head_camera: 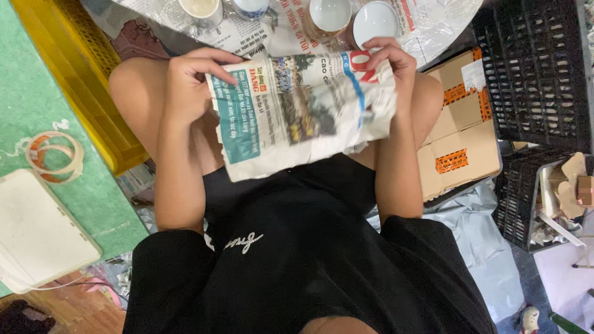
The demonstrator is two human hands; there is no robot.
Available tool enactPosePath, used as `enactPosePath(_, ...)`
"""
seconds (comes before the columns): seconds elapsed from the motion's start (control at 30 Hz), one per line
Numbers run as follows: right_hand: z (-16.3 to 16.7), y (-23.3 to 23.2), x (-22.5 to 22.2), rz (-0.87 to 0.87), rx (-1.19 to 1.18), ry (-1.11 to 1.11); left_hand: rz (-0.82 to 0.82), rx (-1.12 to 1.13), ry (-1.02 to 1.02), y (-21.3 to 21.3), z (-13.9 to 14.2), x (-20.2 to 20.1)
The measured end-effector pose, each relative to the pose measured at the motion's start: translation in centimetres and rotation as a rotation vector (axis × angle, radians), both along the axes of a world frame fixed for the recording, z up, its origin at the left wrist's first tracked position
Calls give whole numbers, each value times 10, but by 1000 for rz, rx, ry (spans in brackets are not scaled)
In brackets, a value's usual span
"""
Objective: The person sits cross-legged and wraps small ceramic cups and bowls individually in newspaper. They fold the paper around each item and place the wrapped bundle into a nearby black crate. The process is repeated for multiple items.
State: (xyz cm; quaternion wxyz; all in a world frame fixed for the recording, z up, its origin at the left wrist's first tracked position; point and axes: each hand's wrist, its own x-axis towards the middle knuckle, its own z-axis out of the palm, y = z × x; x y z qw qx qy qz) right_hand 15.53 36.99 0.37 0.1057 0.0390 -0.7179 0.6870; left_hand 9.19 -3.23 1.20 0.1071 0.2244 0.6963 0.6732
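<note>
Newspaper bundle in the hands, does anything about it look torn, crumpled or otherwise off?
The newspaper bundle is creased and crumpled, with a ragged edge near the right hand; the left hand grips its other end. That fits paper being folded around something. Nothing looks spilled, and the white cups beyond stand upright on more newspaper.

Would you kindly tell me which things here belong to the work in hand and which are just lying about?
In hand: newspaper bundle, left hand, right hand, white cups.
Lying about: tape rolls, yellow crate, cardboard box, black crates.
</note>
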Motion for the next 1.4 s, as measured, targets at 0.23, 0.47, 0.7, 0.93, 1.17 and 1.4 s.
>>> enactPosePath(0.23,7,-19,11,6,-113,10,33,233,-71,5,-4,2)
enactPosePath(0.47,-5,-14,5,-103,105,145,268,663,-704,16,-2,8)
enactPosePath(0.7,0,-16,-4,-52,-265,94,296,36,16,19,-34,1)
enactPosePath(0.93,-10,-25,17,138,-10,205,509,201,74,26,-32,5)
enactPosePath(1.17,-30,-31,13,215,24,-117,505,347,-56,20,-24,-1)
enactPosePath(1.4,-16,-72,-15,413,168,-258,678,378,-128,-41,17,33)
